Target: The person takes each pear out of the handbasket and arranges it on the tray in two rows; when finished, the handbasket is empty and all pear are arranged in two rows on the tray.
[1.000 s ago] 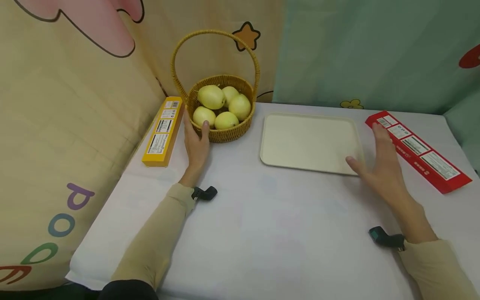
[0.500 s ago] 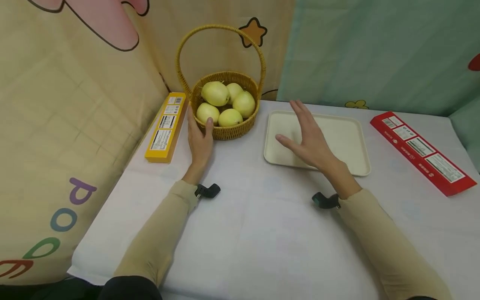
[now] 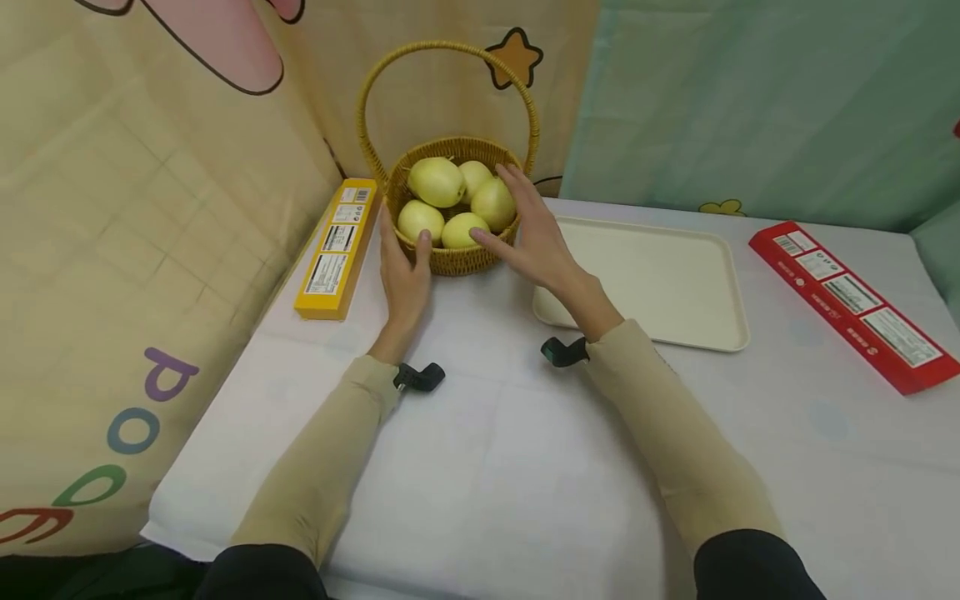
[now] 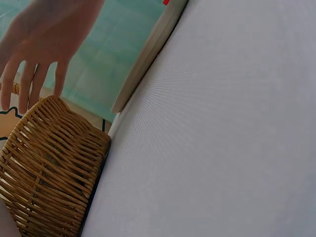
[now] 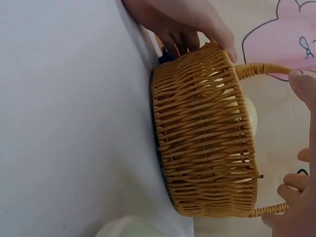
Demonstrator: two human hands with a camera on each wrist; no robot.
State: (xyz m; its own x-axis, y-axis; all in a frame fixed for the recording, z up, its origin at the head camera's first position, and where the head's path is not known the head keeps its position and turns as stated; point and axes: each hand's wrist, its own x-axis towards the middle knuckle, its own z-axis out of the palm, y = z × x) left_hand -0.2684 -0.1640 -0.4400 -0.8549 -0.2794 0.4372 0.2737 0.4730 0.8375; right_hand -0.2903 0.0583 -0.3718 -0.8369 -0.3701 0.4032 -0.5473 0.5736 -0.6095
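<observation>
A round wicker basket (image 3: pixel 459 264) with a tall hoop handle (image 3: pixel 536 125) stands on the white-covered table, holding several pale yellow-green pears (image 3: pixel 437 182). My left hand (image 3: pixel 405 279) rests against its left side, fingers along the wall and thumb near the front rim. In the right wrist view that hand (image 5: pixel 182 17) lies right at the basket wall (image 5: pixel 205 133). Over the basket's right rim hovers my right hand (image 3: pixel 538 243), fingers spread beside the nearest pears, nothing in its grasp. The left wrist view shows its fingers pointing down above the rim.
To the right of the basket lies a cream rectangular tray (image 3: pixel 660 275), partly behind my right forearm. A yellow box (image 3: pixel 337 250) is close by the left hand. Farther right, a red box (image 3: pixel 855 304) lies at an angle. Printed curtains (image 3: pixel 712 100) hang behind the table.
My right hand has swept left from beside the red box, across the tray, to above the basket. The left hand keeps its place on the basket; the view has shifted slightly.
</observation>
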